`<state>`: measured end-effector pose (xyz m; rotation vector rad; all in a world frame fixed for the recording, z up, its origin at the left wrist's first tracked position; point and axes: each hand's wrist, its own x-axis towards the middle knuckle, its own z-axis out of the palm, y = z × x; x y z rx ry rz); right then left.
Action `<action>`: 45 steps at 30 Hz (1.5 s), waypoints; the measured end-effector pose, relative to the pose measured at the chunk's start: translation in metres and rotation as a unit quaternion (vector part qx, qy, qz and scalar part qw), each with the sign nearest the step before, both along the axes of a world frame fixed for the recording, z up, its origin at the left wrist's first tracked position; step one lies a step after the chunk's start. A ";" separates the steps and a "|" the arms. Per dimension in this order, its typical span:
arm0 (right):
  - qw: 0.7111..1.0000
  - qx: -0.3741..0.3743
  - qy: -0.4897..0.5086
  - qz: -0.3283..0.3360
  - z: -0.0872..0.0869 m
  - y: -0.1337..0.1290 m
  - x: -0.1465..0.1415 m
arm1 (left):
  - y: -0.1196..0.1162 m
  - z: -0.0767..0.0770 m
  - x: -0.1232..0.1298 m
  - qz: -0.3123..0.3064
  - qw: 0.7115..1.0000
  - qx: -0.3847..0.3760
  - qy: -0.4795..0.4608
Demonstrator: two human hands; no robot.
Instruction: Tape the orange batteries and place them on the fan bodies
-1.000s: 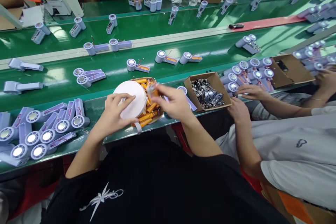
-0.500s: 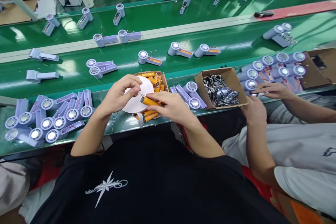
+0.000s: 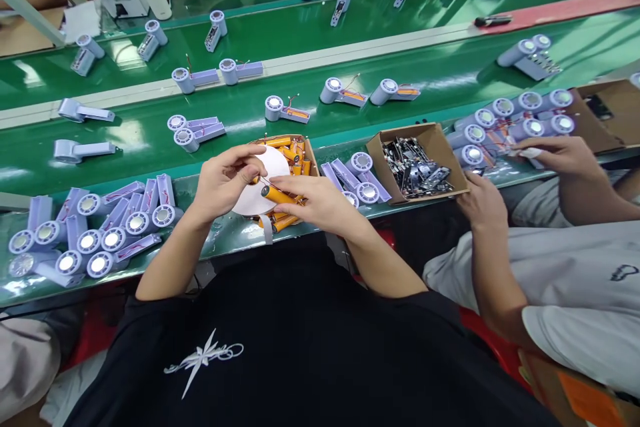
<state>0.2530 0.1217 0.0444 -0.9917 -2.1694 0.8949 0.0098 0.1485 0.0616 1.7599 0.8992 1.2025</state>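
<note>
My right hand (image 3: 317, 200) is closed around an orange cylindrical battery (image 3: 277, 195), its dark end pointing left. Thin wires run between the fingertips of both hands. My left hand (image 3: 227, 180) is closed in a pinch, and a small orange end, apparently of another battery, shows among its fingers; the rest is hidden. Beneath both hands lies a white disc (image 3: 245, 203) with a pale strip hanging from its lower edge. It rests over a cardboard box (image 3: 314, 159) filled with orange batteries (image 3: 295, 149).
Lavender fan-like housings (image 3: 114, 239) are piled on the left, a few more (image 3: 367, 192) to the right. A carton of circuit boards (image 3: 373, 153) stands beside a co-worker's hands (image 3: 565, 157). Beyond, housings (image 3: 274, 108) lie spaced on a green conveyor (image 3: 240, 140).
Both hands keep their grips, and the orange battery has shifted slightly left. The co-worker's far hand on the right has moved away to the right from the near one.
</note>
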 end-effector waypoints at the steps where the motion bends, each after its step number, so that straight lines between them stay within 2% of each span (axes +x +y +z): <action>1: 1.000 0.003 0.009 0.002 -0.001 0.000 0.000 | 0.000 0.001 0.000 -0.004 1.000 0.005 0.011; 4: 1.000 -0.024 0.014 0.013 -0.005 0.003 -0.004 | -0.001 0.006 0.005 -0.041 0.996 0.057 0.054; 7: 0.993 -0.107 0.040 0.032 -0.009 0.007 -0.005 | 0.002 0.012 0.013 -0.099 0.987 0.105 0.066; 9: 0.981 -0.169 0.084 0.035 -0.012 0.009 -0.002 | 0.013 0.010 0.014 -0.170 0.978 0.099 0.069; 11: 0.966 -0.222 0.134 0.016 -0.017 0.011 0.005 | 0.035 -0.001 0.006 -0.215 0.970 0.064 0.095; 12: 0.957 -0.244 0.159 -0.002 -0.020 0.012 0.010 | 0.050 -0.010 -0.003 -0.196 0.972 0.043 0.121; 13: 0.947 -0.260 0.186 -0.024 -0.022 0.014 0.015 | 0.066 -0.020 -0.016 -0.140 0.977 0.025 0.159; 14: 0.938 -0.268 0.215 -0.047 -0.025 0.016 0.020 | 0.081 -0.031 -0.031 -0.059 0.976 0.012 0.211; 15: 0.930 -0.268 0.244 -0.068 -0.027 0.018 0.025 | 0.096 -0.042 -0.048 0.030 0.961 0.005 0.274; 16: 0.924 -0.260 0.269 -0.086 -0.028 0.021 0.030 | 0.110 -0.054 -0.066 0.105 0.932 0.001 0.347; 17: 0.921 -0.246 0.287 -0.099 -0.028 0.025 0.033 | 0.121 -0.064 -0.082 0.154 0.895 0.001 0.419; 18: 0.920 -0.230 0.298 -0.108 -0.027 0.029 0.034 | 0.130 -0.074 -0.097 0.176 0.857 0.005 0.485; 20: 0.924 -0.206 0.304 -0.109 -0.022 0.042 0.032 | 0.141 -0.088 -0.116 0.166 0.801 0.019 0.575; 22: 0.930 -0.193 0.297 -0.094 -0.015 0.058 0.024 | 0.147 -0.095 -0.123 0.142 0.780 0.034 0.608; 27: 0.945 -0.171 0.276 -0.046 -0.003 0.111 -0.016 | 0.156 -0.100 -0.117 0.104 0.778 0.039 0.618; 31: 0.957 -0.164 0.239 -0.016 -0.007 0.157 -0.051 | 0.153 -0.105 -0.115 0.085 0.778 0.035 0.621; 34: 0.963 -0.171 0.209 0.020 -0.021 0.189 -0.077 | 0.150 -0.107 -0.111 0.090 0.776 0.027 0.624; 39: 0.977 -0.136 0.155 0.049 -0.058 0.232 -0.113 | 0.156 -0.102 -0.098 0.077 0.764 0.004 0.641; 45: 0.991 -0.100 0.081 0.046 -0.091 0.260 -0.130 | 0.160 -0.097 -0.093 0.069 0.766 -0.016 0.639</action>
